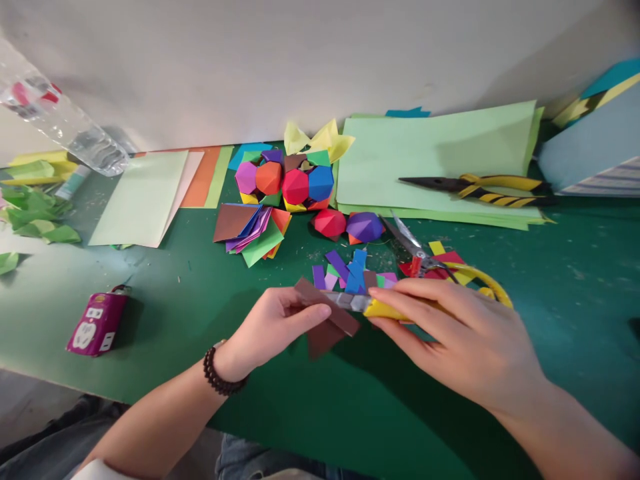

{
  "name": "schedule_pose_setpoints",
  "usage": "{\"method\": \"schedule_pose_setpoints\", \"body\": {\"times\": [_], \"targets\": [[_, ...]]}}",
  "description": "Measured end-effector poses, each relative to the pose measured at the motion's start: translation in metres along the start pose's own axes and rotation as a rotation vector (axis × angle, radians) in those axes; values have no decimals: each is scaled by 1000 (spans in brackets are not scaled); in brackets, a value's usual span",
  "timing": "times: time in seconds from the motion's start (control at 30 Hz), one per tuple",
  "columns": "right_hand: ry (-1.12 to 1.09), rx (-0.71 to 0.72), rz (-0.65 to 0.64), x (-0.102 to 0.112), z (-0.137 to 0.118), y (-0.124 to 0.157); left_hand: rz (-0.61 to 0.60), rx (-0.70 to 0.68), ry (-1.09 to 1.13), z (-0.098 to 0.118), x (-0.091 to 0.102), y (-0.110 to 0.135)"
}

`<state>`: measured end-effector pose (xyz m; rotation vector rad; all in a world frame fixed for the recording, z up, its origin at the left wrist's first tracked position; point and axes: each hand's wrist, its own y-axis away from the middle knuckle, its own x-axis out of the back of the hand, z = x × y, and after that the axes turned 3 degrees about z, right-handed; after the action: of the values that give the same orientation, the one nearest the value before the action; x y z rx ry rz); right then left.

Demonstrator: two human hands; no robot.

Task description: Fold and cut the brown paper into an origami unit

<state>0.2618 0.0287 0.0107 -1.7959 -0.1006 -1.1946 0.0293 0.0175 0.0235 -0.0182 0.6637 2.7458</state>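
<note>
My left hand (275, 320) pinches a folded piece of brown paper (335, 319) between thumb and fingers, above the green table. My right hand (460, 327) grips a yellow utility knife (383, 309). Its grey metal end (353, 302) points left and meets the brown paper at the fold; the tip is hidden by the paper. Just behind lie small coloured paper strips (356, 273) in blue, purple and pink. Scissors with yellow handles (495, 283) rest behind my right hand, blades slightly apart.
Two multicoloured paper balls (296, 187) stand near the wall, with folded paper squares (257, 230) in front. Needle-nose pliers (470, 187) lie on green sheets (430, 150). At left are a water bottle (75, 127), a purple drink carton (97, 323) and crumpled green paper (37, 210).
</note>
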Motion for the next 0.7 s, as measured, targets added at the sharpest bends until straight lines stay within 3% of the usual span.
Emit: {"method": "schedule_pose_setpoints", "body": {"times": [0.1,0.57,0.7], "targets": [[29,6,14,1,3,0,93,-39,1,-3,4,-1],[35,-28,34,-6,-5,1,224,-15,105,-5,0,-7],[39,-57,30,-8,-6,3,202,6,143,-3,1,-6]]}}
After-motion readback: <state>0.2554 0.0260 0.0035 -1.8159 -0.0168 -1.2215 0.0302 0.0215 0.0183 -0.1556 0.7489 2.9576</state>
